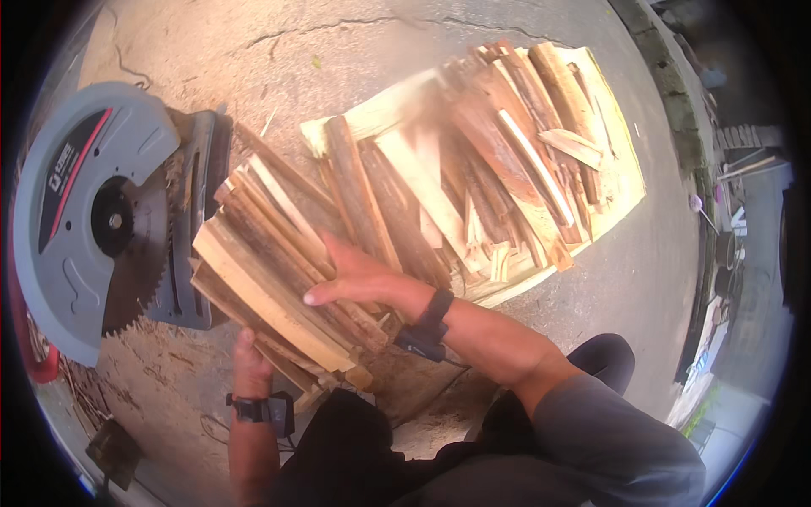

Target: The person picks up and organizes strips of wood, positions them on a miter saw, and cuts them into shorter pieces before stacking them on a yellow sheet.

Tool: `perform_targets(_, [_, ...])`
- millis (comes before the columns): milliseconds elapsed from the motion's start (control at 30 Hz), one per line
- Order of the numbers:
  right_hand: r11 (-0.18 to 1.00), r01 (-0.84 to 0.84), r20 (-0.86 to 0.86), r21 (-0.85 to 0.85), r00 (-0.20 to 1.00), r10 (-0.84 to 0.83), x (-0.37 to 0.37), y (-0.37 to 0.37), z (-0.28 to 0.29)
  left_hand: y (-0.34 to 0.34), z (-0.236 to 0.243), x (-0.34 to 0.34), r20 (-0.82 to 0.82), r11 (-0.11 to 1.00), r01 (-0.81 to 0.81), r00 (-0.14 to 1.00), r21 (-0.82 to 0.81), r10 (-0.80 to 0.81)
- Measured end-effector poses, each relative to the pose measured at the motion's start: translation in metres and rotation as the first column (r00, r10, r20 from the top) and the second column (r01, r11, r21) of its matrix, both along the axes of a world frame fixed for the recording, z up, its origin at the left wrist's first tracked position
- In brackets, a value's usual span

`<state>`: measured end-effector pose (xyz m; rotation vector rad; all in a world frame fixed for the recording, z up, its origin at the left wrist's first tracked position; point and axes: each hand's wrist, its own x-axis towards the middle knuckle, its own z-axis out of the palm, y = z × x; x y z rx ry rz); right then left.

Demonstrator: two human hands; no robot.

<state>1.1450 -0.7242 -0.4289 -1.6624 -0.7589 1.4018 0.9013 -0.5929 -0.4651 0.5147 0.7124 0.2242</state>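
A bundle of wood strips [270, 287], some pale and some with brown bark, lies slanted between my hands, close to the saw. My left hand [252, 367] is against the bundle's near left side. Its thumb points up along the outermost strip, and its other fingers are hidden by the wood. Across the top right side of the bundle lies my right hand [359, 275], thumb and forefinger spread wide apart; the rest of its fingers are not visible. Both wrists carry dark straps with small boxes.
On the left stands a grey-guarded circular saw [93, 211], its toothed blade [139, 270] exposed beside the bundle. More wood strips [507, 152] lie heaped on a pale sheet [621, 169] to the right. Sawdust and chips cover the cracked concrete floor [338, 51]. A low wall edge [676, 110] runs along the far right.
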Motion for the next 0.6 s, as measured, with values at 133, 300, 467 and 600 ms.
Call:
perform_targets(133, [0.979, 0.087, 0.099, 0.184, 0.989, -0.107, 0.008, -0.013, 0.067, 0.009, 0.076, 0.019, 0.065, 0.964, -0.040, 0.998, 0.262, 0.024])
perform_targets(300, [0.912, 0.229, 0.178, 0.340, 0.937, -0.301, 0.051, -0.066, 0.143, -0.012, 0.176, 0.100, 0.112, 0.922, 0.096, 0.983, 0.374, -0.148])
perform_targets(467, [0.860, 0.308, 0.126, 0.408, 0.913, -0.387, 0.129, -0.132, 0.208, -0.068, 0.242, 0.212, 0.217, 0.876, 0.243, 0.909, 0.417, -0.355])
perform_targets(600, [0.815, 0.296, 0.111, 0.499, 0.910, -0.399, 0.199, -0.200, 0.242, -0.134, 0.251, 0.305, 0.317, 0.873, 0.311, 0.842, 0.375, -0.436])
